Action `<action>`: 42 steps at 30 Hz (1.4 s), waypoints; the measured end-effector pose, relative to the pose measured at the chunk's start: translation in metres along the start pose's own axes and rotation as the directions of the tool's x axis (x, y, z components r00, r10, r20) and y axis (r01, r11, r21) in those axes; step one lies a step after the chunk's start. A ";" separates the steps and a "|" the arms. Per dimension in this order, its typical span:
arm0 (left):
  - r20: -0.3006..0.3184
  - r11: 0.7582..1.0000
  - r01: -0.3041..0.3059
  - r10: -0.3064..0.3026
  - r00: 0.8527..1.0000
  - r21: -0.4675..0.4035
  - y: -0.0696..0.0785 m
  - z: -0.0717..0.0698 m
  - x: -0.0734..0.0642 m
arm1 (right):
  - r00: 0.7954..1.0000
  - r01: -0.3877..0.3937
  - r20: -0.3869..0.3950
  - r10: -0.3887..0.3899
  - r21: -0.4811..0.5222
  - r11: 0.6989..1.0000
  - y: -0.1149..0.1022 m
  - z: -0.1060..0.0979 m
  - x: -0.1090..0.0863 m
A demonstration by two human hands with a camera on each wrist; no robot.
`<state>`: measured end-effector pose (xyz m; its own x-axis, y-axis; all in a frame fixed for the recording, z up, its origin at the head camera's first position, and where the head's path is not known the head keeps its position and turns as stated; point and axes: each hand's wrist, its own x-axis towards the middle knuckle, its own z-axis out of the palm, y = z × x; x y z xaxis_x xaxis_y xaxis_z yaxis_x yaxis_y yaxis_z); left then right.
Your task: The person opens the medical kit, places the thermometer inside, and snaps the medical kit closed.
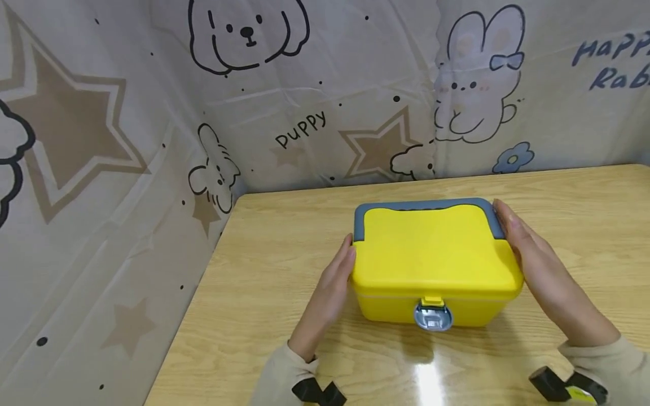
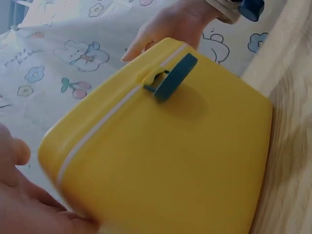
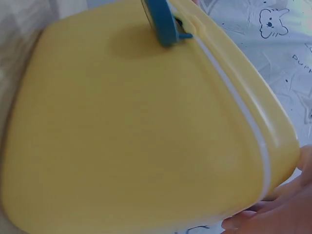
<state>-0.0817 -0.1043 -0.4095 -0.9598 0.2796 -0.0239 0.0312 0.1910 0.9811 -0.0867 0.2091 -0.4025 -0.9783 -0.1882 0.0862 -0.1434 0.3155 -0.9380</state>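
A yellow plastic storage box [image 1: 437,254] with a blue-grey handle [image 1: 424,204] folded along its top stands on the wooden table. Its lid is down, and the blue-grey latch [image 1: 433,316] juts out from the front, hanging from a yellow tab. My left hand [image 1: 332,282] touches the box's left side, fingers fairly straight. Against the opposite side rests my right hand [image 1: 540,265], its fingers stretched toward the back corner. The left wrist view shows the yellow front [image 2: 195,156] and the swung-out latch [image 2: 176,78]. Part of each hand's fingers is hidden by the box.
The pale wooden table [image 1: 264,254] extends around the box, with its left edge running down beside a hanging sheet [image 1: 167,254]. A printed sheet with cartoon animals and stars also stands behind the table. Black straps [image 1: 319,391] are on both wrists.
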 end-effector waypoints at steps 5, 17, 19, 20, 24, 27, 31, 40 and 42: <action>0.074 0.998 0.054 -0.055 0.996 0.016 -0.014 -0.011 -0.010 | 1.000 0.007 -0.008 -0.008 -0.143 0.990 -0.016 -0.003 0.011; 0.539 0.949 0.316 -0.261 0.801 -0.009 -0.041 0.004 -0.028 | 0.979 0.202 0.167 -0.115 -0.753 0.626 -0.035 0.019 0.037; 0.639 0.927 0.348 -0.182 0.747 -0.143 -0.043 0.016 -0.028 | 0.978 0.202 0.187 -0.089 -0.766 0.610 -0.037 0.021 0.039; 0.679 0.902 0.374 -0.137 0.721 -0.216 -0.043 0.022 -0.028 | 0.978 0.200 0.193 -0.078 -0.769 0.607 -0.037 0.021 0.040; 0.778 0.725 0.565 -0.065 0.625 -0.394 -0.039 0.045 -0.026 | 0.979 0.191 0.197 -0.058 -0.775 0.603 -0.037 0.024 0.040; 0.807 0.571 0.700 -0.105 0.581 -0.429 -0.033 0.057 -0.023 | 0.979 0.195 0.186 -0.077 -0.776 0.600 -0.036 0.027 0.038; 0.794 0.475 0.729 -0.097 0.600 -0.493 -0.026 0.065 -0.023 | 0.978 0.208 0.172 -0.117 -0.766 0.608 -0.035 0.034 0.039; 0.685 0.693 0.438 0.110 0.720 -0.572 -0.026 0.076 -0.024 | 0.976 0.207 0.119 -0.181 -0.753 0.624 -0.030 0.033 0.036; 0.682 0.657 0.466 0.101 0.724 -0.592 -0.026 0.077 -0.022 | 0.978 0.198 0.105 -0.182 -0.749 0.633 -0.029 0.032 0.036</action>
<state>-0.0398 -0.0426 -0.4497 -0.5020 0.8635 -0.0490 -0.5917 -0.3016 0.7476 -0.1127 0.1638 -0.3831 -0.9147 -0.3394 0.2195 -0.3965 0.8586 -0.3249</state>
